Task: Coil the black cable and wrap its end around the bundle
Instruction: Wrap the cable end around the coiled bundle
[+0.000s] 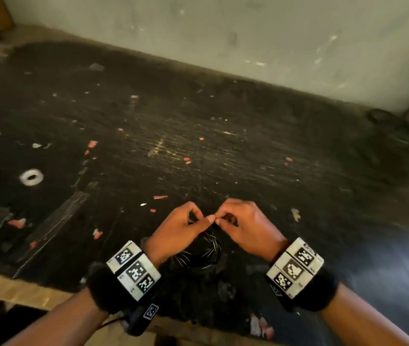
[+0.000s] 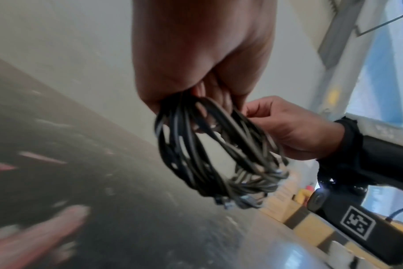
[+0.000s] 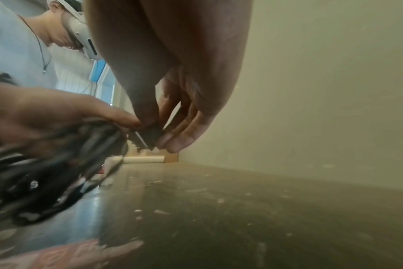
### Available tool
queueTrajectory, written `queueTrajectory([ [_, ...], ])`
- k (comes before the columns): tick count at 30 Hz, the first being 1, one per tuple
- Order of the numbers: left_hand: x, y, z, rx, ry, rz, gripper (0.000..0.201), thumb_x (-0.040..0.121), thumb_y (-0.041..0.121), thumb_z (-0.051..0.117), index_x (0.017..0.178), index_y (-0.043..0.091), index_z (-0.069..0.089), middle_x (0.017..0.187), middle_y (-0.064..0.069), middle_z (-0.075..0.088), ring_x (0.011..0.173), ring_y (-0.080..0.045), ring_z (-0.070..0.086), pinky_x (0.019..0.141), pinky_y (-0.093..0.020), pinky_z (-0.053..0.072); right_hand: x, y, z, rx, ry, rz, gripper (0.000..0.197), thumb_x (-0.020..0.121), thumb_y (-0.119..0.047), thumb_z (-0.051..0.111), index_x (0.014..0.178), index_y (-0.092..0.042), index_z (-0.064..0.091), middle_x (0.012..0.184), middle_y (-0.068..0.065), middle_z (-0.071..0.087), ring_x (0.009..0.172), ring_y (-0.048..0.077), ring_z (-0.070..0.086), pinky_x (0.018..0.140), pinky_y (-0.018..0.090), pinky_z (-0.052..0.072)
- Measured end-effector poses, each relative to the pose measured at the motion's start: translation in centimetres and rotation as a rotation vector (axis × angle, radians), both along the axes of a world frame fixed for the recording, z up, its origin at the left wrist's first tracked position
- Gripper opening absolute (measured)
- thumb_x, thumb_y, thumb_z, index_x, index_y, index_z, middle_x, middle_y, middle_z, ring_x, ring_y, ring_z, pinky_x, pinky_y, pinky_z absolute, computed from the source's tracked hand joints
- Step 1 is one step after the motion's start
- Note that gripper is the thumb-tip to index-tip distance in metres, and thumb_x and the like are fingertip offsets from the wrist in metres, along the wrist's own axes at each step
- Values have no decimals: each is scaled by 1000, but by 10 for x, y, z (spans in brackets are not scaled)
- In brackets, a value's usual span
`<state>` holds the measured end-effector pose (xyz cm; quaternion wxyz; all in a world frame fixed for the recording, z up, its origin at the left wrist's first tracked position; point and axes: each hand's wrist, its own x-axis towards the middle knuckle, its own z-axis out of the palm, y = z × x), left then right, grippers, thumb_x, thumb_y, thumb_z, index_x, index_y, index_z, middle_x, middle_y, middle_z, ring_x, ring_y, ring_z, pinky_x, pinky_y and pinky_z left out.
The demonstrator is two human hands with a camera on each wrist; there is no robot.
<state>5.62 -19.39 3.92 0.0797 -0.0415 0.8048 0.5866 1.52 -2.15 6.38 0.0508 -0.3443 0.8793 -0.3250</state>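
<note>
The black cable hangs as a bundle of several loops from my left hand, whose fingers grip the bundle's top, low in the middle of the head view. The loops dangle between my wrists above the dark table. My right hand meets the left at the fingertips and pinches a short black piece of the cable next to the bundle. In the left wrist view the right hand sits just behind the loops. The cable's end plugs hang at the bottom of the coil.
Two white tape rings lie at the table's left. Red and white scraps are scattered over the scratched surface. A pale wall runs along the far edge. The wooden front edge is near my left forearm.
</note>
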Motion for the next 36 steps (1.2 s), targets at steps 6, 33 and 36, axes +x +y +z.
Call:
queueTrajectory([
  [6, -16, 38, 15, 158, -76, -165, 24, 89, 23, 62, 66, 16, 59, 43, 14, 45, 35, 3, 40, 39, -8, 30, 11, 42, 9, -56, 62, -158, 4, 80, -9, 66, 83, -9, 68, 81, 4, 64, 69, 17, 62, 64, 32, 52],
  [33, -36, 116, 114, 247, 200, 36, 30, 91, 35, 56, 80, 9, 66, 61, -7, 46, 53, -15, 43, 45, -17, 33, 4, 134, 149, -496, -71, -159, 18, 76, 3, 72, 89, -8, 66, 90, 12, 74, 80, 14, 72, 74, 21, 57],
  [36, -42, 114, 117, 248, 235, 100, 31, 90, 35, 57, 69, 13, 63, 66, -12, 49, 60, -23, 46, 52, -24, 37, 14, 127, 163, -514, -152, -71, 16, 76, 3, 72, 89, -6, 67, 82, 18, 74, 71, 17, 73, 68, 23, 59],
])
